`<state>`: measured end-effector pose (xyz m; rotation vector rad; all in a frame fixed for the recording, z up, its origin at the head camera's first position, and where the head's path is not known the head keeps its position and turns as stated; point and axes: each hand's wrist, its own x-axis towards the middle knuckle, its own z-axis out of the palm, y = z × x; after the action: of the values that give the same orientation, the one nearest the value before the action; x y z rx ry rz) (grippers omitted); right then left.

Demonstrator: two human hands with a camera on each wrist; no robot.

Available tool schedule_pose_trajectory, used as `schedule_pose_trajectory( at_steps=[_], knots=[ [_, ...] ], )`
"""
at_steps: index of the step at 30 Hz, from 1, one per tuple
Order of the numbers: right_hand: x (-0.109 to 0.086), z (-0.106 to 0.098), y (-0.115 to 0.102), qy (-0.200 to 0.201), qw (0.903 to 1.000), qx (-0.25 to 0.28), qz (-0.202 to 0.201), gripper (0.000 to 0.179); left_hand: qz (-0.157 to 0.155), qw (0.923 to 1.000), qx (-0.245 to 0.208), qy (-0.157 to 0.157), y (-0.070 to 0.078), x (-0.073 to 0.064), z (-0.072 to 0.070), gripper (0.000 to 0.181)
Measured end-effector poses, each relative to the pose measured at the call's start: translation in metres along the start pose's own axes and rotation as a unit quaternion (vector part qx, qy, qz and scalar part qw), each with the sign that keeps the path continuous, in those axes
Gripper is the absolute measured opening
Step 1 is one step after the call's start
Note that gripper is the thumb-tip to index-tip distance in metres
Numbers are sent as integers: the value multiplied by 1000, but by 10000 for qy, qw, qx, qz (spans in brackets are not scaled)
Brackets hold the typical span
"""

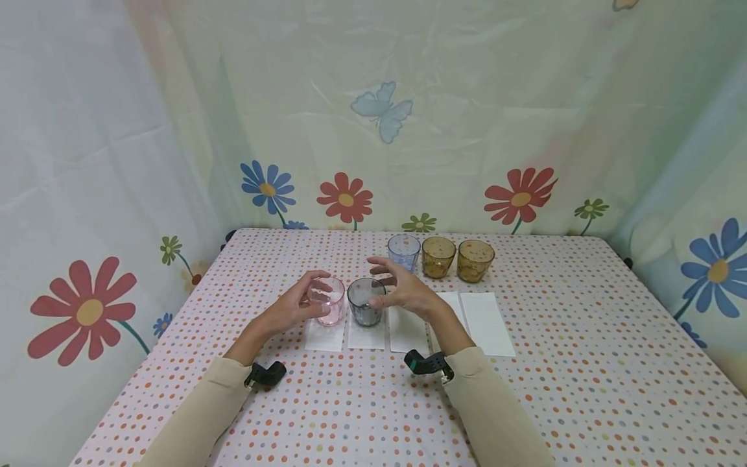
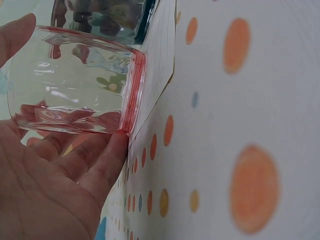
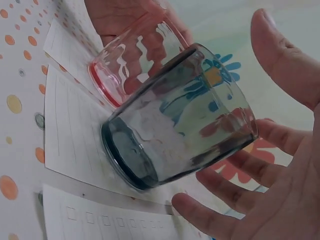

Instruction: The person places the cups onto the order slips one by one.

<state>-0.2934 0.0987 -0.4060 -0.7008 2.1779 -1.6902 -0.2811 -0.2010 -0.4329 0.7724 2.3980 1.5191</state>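
The grey glass (image 1: 363,305) stands upright on the second of five papers (image 1: 487,324), counted from your left. Your right hand (image 1: 408,292) is at its right side, fingers spread and slightly bent; the right wrist view shows your thumb clear of its wall. Whether a fingertip touches that wall, you cannot tell.

Just left of the grey glass, the pink glass (image 1: 334,301) stands upright on the first paper. Your left hand (image 1: 294,305) lies around its outer side, fingers loosely curved, with thumb and fingers well apart. In the left wrist view one finger meets the pink glass near its base; thumb contact cannot be told.

Behind the grey glass and to its right is the blue glass (image 1: 403,250), partly hidden by your right hand. Two amber glasses (image 1: 439,258) follow farther right, side by side. The paper next right of the grey glass bears a row of small printed squares. In front of the grey glass extends the dotted table (image 1: 327,415); far behind it hangs a flowered cloth (image 1: 280,78). Your sleeves (image 1: 490,402) are beige.
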Motion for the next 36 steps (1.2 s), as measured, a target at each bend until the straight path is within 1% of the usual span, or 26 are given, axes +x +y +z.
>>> schedule_pose_trajectory(
  at_steps=[4,6,9,12,14,20,25,29,33,36],
  knots=[
    [-2,-4,-2,198,9997,-96,-126,92,84,10000,-5,-1,0,0,0,72],
    [-2,-5,-3,315,9991,-231,-181,85,75,10000,-5,0,1,-1,0,71],
    [-2,-5,-4,550,9973,-477,-62,73,21,10000,14,0,0,-1,0,70],
    [1,-5,-6,829,9933,-789,156,69,-17,10000,36,20,1,-1,1,70],
    [1,-7,-8,960,9900,-997,280,70,-1,10000,64,21,1,0,0,69],
    [-3,-15,-10,1233,9784,-1584,488,70,17,10000,72,-44,4,1,0,69],
    [-4,-22,-11,1341,9749,-1664,632,74,40,9999,161,-17,4,2,0,68],
    [-4,-24,-11,1466,9708,-1698,847,79,26,9999,119,-2,2,1,0,68],
    [-3,-24,-11,1653,9629,-1858,1044,81,-11,10000,92,11,1,0,1,69],
    [-3,-24,-12,1819,9543,-2061,1169,82,6,9999,104,19,0,0,1,69]
  ],
)
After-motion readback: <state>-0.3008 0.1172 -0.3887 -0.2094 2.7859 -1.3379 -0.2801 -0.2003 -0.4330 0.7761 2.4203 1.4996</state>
